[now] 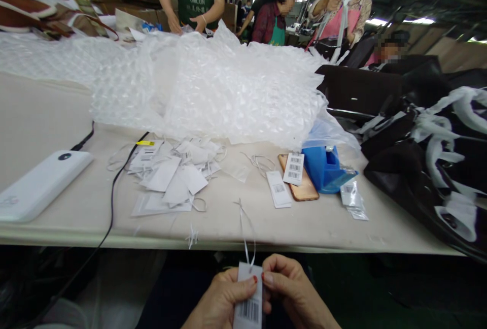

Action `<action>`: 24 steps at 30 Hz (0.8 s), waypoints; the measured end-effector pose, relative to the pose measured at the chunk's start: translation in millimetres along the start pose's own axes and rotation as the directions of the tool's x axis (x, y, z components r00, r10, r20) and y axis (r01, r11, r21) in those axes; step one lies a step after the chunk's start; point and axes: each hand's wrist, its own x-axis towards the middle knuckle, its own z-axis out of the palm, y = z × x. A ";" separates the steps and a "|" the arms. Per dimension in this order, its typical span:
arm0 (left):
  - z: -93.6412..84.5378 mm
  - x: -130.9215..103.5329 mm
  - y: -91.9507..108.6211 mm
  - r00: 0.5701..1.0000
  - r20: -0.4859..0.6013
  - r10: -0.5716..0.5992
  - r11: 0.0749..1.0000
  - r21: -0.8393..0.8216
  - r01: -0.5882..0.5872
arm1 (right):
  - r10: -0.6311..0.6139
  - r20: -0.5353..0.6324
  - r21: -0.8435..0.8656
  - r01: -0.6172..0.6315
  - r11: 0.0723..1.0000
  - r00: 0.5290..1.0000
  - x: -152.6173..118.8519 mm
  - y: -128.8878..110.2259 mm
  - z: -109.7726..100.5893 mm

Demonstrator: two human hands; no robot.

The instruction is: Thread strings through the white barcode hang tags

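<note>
In front of the table's near edge, my left hand (224, 293) pinches a white barcode hang tag (248, 308), its thumb lying across the printed face. A thin string loop (247, 237) runs from the tag's top up over the table edge. My right hand (287, 283) is closed at the tag's right edge, thumb and index finger pressed together there; the other fingers are partly hidden behind. On the table beyond lie a heap of white tags (178, 171) and two more barcode tags (279, 189) beside a gold phone (304, 189).
Bubble wrap (213, 85) spreads across the table's middle. A blue tape dispenser (325, 169) stands by small plastic packets (353, 199). Dark bags (411, 166) with white-wrapped handles fill the right. At left are a white power bank (41, 184) and a black cable (113, 202). Several people work behind.
</note>
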 end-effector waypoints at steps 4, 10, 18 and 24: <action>3.2 -5.1 1.5 0.992 0.110 -0.057 0.997 -0.048 0.063 | -0.015 0.101 -0.036 0.018 0.999 0.995 -1.6 -2.6 -2.1; 8.0 -11.8 6.0 0.976 0.204 -0.078 0.992 -0.077 0.095 | -0.055 0.144 -0.048 0.063 0.997 0.988 -2.1 -7.0 -2.5; 3.1 -11.3 0.9 0.955 0.292 -0.057 0.987 -0.129 0.098 | -0.096 0.168 -0.072 0.110 0.991 0.981 -5.6 -13.3 6.4; -1.8 -5.8 -1.7 0.967 0.253 -0.027 0.994 -0.094 0.052 | -0.109 0.183 -0.185 0.144 0.972 0.977 -2.5 -14.5 1.2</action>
